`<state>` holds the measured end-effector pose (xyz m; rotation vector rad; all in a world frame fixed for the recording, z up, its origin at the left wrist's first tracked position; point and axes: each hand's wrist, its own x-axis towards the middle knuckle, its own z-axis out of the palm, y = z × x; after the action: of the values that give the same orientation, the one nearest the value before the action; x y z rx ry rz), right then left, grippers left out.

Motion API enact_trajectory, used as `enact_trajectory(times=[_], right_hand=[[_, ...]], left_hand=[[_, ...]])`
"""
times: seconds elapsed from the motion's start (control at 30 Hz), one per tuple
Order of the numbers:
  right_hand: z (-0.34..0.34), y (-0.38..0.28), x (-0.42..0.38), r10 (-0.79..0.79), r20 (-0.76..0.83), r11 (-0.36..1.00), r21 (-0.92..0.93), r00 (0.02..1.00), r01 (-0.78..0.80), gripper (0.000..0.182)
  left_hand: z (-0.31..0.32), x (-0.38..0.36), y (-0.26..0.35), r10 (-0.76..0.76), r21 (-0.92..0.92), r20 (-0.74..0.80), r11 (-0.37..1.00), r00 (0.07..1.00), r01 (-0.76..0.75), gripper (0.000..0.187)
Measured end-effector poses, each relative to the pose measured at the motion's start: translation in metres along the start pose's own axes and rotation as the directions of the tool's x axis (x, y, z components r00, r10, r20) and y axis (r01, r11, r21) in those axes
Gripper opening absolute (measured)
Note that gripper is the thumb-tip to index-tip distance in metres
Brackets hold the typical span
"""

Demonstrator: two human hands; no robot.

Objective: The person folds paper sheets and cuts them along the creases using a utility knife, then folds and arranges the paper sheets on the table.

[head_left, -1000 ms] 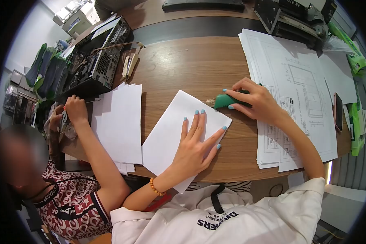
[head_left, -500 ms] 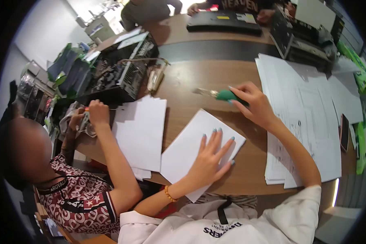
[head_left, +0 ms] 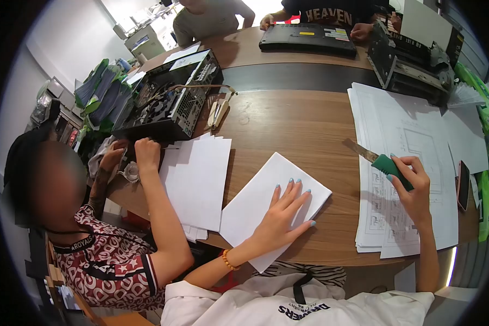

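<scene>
The fingers of the right hand [head_left: 418, 187] are closed on the green handle of a flat-bladed knife [head_left: 390, 167], thumb on one side and forefinger on the other, its back end running toward the palm. The fingers of the left hand [head_left: 280, 221] lie spread and nearly straight, gripping nothing, flat on white paper [head_left: 255, 201].

The knife points away from the body, toward the middle of the tabletop [head_left: 288, 125]. Its handle looks thick and firm, probably light enough for one hand, and is the safe place to hold; the discoloured metal blade [head_left: 360, 151] seems stiff and best left untouched.

The paper lies askew near the front edge, one corner jutting past it. Folded or stacked, I cannot tell which, it should be light and bendable, easily creased, and its layers could slide; a broad, flat palm suits it better than a pinch at one corner.

Just left of it are loose white sheets [head_left: 198, 174], near a co-worker's forearm [head_left: 165, 228]. On the right, beneath the knife in this view, are printed drawings [head_left: 383, 217], with a phone [head_left: 463, 185] beyond them. An opened computer case [head_left: 163, 103] stands farther off at left.
</scene>
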<state>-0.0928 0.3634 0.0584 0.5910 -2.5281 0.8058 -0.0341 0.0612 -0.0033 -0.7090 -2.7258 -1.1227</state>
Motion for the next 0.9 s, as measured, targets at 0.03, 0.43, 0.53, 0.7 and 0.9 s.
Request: enact_trajectory(times=[0.03,0.43,0.53,0.7,0.9], right_hand=[[-0.002,0.001,-0.004,0.004,-0.002,1.000,-0.004,1.000,-0.004,0.038],[-0.026,-0.026,-0.029,-0.057,0.216,0.998,0.045,0.975,0.049,0.037],[-0.023,-0.029,-0.033,-0.082,0.237,0.997,0.031,0.968,0.077,0.034],[-0.024,-0.026,-0.032,-0.123,0.231,0.991,-0.027,0.965,0.133,0.032],[-0.029,-0.027,-0.032,-0.114,0.226,0.991,-0.048,0.967,0.127,0.032]], left_hand=[[0.000,0.000,0.000,0.004,-0.003,0.003,1.000,1.000,-0.004,0.055],[-0.001,-0.001,-0.005,-0.001,-0.082,-0.022,0.997,1.000,-0.001,0.046],[-0.001,0.000,0.002,-0.027,-0.123,-0.035,0.992,0.999,0.023,0.047],[0.000,0.001,0.005,-0.035,-0.105,-0.072,0.994,0.997,0.027,0.047],[0.000,0.000,0.010,0.012,0.017,-0.002,1.000,1.000,-0.012,0.039]])
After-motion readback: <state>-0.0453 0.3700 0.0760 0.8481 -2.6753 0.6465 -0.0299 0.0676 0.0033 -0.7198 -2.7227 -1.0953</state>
